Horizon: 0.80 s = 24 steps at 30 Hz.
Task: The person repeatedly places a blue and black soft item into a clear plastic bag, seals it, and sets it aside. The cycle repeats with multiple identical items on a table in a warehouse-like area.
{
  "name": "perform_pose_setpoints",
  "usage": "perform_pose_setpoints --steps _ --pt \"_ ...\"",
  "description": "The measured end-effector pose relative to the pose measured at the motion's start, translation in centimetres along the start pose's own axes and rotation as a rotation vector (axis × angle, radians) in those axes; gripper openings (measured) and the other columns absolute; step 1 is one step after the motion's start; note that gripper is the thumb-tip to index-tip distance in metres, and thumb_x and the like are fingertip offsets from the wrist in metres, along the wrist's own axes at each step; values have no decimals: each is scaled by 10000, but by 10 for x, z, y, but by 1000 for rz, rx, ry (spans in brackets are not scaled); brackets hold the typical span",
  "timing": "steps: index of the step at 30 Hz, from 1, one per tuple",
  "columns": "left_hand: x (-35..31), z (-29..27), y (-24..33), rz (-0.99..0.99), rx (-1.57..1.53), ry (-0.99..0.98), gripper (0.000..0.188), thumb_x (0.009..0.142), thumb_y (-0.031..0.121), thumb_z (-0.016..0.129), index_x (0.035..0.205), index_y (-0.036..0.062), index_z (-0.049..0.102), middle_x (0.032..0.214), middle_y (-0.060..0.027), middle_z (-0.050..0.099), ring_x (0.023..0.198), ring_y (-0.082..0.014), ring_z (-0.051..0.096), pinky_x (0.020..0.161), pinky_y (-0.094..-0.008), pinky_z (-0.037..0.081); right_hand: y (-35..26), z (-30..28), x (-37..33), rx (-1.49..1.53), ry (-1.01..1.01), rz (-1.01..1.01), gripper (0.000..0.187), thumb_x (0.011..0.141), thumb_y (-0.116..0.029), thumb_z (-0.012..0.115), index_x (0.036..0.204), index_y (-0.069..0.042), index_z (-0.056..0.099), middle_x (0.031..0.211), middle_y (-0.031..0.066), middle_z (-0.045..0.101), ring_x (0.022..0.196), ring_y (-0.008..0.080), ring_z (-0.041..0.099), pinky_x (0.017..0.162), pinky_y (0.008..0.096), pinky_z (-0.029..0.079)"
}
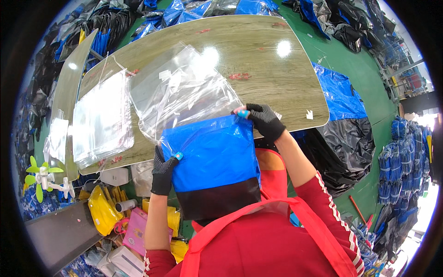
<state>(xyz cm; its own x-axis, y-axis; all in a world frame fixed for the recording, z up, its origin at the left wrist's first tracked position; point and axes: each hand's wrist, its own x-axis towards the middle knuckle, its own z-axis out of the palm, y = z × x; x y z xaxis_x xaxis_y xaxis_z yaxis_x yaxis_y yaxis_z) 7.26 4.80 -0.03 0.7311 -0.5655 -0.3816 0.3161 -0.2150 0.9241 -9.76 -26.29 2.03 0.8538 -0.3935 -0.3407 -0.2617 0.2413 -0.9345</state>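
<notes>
A flat blue bag with a black lower band [212, 152] hangs between my hands, over the table's near edge and in front of my body. At its upper left side my left hand [164, 171] is closed on the edge, thumb lying on the front. My right hand [266, 122] pinches the upper right corner. Both hands wear dark dotted gloves, with bright blue on a bare fingertip of each. Just beyond the bag's top edge lie clear plastic sleeves [180, 94]; whether the right fingers also hold a sleeve is hidden.
A wood-patterned table [272, 69] carries another stack of clear sleeves [104, 120] at left. A small green-bladed fan [42, 177] stands at lower left, near yellow bags [104, 210]. Blue-and-black bags [344, 138] are heaped at right. Bundled blue goods [399, 157] stand farther right.
</notes>
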Motion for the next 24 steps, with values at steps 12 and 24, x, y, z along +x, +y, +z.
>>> perform_pose_setpoints --steps 12,24 --pt "34 -2 34 161 173 -74 697 822 316 719 1401 73 417 1341 -123 484 1160 -216 492 962 -324 428 17 15 -20 135 105 -4 254 771 -227 775 876 -58 617 782 14 600 732 113 589 651 270 511" --pt "48 -19 49 77 213 -211 608 790 211 756 1321 57 505 1196 -93 580 1092 -181 539 933 -318 448 35 -5 -3 60 140 -129 219 822 -229 744 759 -83 593 709 6 591 667 101 561 608 251 466"
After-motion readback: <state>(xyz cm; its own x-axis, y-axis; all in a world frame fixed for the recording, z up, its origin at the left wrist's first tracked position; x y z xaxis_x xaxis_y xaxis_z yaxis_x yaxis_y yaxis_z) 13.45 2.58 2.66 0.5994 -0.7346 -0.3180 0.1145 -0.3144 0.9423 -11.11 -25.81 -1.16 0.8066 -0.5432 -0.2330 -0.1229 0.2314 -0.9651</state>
